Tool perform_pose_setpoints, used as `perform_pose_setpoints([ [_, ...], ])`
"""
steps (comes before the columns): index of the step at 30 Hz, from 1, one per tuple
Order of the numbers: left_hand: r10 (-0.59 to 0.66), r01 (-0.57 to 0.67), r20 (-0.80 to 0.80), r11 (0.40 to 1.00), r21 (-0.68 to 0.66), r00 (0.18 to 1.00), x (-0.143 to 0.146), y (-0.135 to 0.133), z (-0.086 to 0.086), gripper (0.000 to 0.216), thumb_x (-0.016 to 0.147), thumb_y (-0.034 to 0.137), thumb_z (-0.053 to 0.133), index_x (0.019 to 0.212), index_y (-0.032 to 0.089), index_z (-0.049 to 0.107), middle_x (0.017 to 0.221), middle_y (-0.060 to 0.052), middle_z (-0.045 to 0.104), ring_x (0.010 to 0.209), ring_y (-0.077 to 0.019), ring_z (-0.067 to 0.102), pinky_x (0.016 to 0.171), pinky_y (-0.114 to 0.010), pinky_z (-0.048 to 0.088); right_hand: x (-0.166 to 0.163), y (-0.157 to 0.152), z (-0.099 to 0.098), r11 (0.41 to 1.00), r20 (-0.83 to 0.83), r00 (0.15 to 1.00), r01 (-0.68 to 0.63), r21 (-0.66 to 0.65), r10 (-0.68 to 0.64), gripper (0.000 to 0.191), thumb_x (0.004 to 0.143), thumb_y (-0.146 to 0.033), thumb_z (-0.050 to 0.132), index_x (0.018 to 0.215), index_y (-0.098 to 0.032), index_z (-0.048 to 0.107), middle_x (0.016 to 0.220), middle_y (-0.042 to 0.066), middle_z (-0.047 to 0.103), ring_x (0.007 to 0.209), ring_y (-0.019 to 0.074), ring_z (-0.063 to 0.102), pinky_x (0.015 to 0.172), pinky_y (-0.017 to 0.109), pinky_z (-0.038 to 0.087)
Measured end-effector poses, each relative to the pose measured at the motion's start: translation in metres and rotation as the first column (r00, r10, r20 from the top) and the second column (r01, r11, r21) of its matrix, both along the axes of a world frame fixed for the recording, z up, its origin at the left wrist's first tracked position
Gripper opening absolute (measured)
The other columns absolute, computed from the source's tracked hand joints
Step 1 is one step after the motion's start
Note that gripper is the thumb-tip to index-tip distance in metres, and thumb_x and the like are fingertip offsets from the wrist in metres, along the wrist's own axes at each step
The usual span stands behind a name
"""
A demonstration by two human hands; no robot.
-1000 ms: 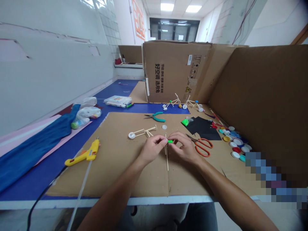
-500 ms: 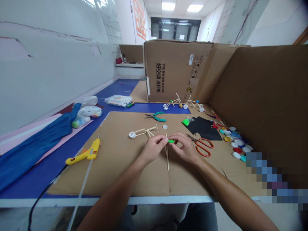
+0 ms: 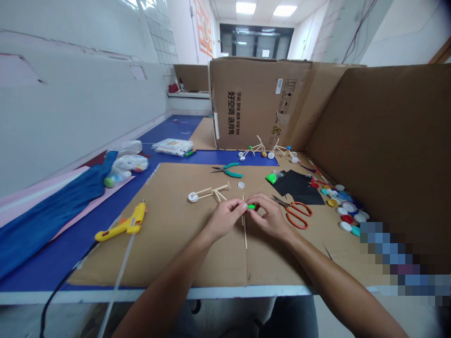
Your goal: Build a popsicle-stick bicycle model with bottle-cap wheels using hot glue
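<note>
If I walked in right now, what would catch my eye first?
Two hands, left and right, meet mid-table, pinching a small green piece against a thin wooden stick. A yellow glue gun lies to the left, orange scissors to the right.

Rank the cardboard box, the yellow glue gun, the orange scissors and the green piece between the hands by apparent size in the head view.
1. Cardboard box, by far the largest.
2. Yellow glue gun.
3. Orange scissors, close to the glue gun; the gun lies nearer the camera, so this order is unsure.
4. Green piece, smallest.
</note>
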State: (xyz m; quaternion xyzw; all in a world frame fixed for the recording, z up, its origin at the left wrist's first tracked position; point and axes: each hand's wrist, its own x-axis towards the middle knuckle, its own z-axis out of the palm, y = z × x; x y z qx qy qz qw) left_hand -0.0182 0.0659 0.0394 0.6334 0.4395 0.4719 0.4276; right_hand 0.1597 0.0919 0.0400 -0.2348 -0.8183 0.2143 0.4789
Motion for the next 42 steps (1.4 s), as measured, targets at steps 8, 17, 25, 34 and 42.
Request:
perform_pose_setpoints([
  [8, 0.007, -0.006, 0.02, 1.0, -0.016, 1.0, 0.0023, -0.0012, 0.0026, 0.028, 0.085, 0.042, 0.059, 0.081, 0.015, 0.068, 0.074, -0.001, 0.065, 0.072, -0.0153, 0.056, 0.069, -0.026, 0.043, -0.0004, 0.0012, -0.0024, 1.0, 0.011, 1.0, 0.005, 0.02, -0.006, 0.012, 0.091, -0.018, 0.06, 0.1, -0.021, 0.068, 0.095, 0.009, 0.067, 0.084, 0.0177, 0.064, 0.067, 0.029, 0.054],
  [17, 0.023, -0.021, 0.059, 0.999, -0.035, 0.998, -0.0002, 0.0014, -0.0001, 0.027, 0.084, 0.042, 0.062, 0.08, 0.015, 0.067, 0.075, -0.002, 0.066, 0.072, -0.015, 0.057, 0.07, -0.026, 0.044, 0.0006, 0.001, 0.0015, 1.0, 0.001, 1.0, 0.001, -0.008, -0.001, 0.012, 0.092, -0.021, 0.062, 0.101, -0.022, 0.069, 0.094, 0.008, 0.068, 0.083, 0.0174, 0.064, 0.065, 0.028, 0.055],
  [25, 0.037, -0.032, 0.096, 0.998, -0.055, 0.995, -0.002, 0.0027, 0.0015, 0.028, 0.084, 0.042, 0.063, 0.08, 0.015, 0.068, 0.072, -0.002, 0.066, 0.069, -0.0145, 0.058, 0.068, -0.026, 0.046, 0.0026, 0.0058, -0.0018, 1.0, -0.016, 1.0, 0.005, -0.022, -0.005, 0.017, 0.091, -0.019, 0.063, 0.107, -0.023, 0.07, 0.097, 0.007, 0.068, 0.082, 0.0173, 0.065, 0.067, 0.03, 0.056],
  [34, 0.051, -0.038, 0.173, 0.996, -0.075, 0.984, -0.003, 0.0063, -0.0026, 0.023, 0.08, 0.036, 0.069, 0.088, 0.014, 0.068, 0.083, -0.004, 0.07, 0.077, -0.0145, 0.061, 0.077, -0.028, 0.049, 0.0031, 0.005, -0.0012, 0.995, 0.001, 0.999, 0.041, -0.088, -0.041, 0.022, 0.089, -0.023, 0.067, 0.111, -0.022, 0.067, 0.098, 0.006, 0.068, 0.076, 0.0144, 0.063, 0.066, 0.027, 0.054],
  [42, 0.07, -0.045, 0.228, 0.992, -0.115, 0.971, -0.0024, 0.0065, -0.0012, 0.024, 0.075, 0.028, 0.073, 0.095, 0.016, 0.068, 0.092, -0.005, 0.072, 0.085, -0.0159, 0.064, 0.086, -0.032, 0.05, 0.002, 0.0066, -0.0012, 0.998, -0.001, 0.999, 0.039, -0.056, -0.04, 0.014, 0.092, -0.019, 0.061, 0.102, -0.021, 0.069, 0.094, 0.006, 0.067, 0.079, 0.0152, 0.063, 0.067, 0.027, 0.053],
])
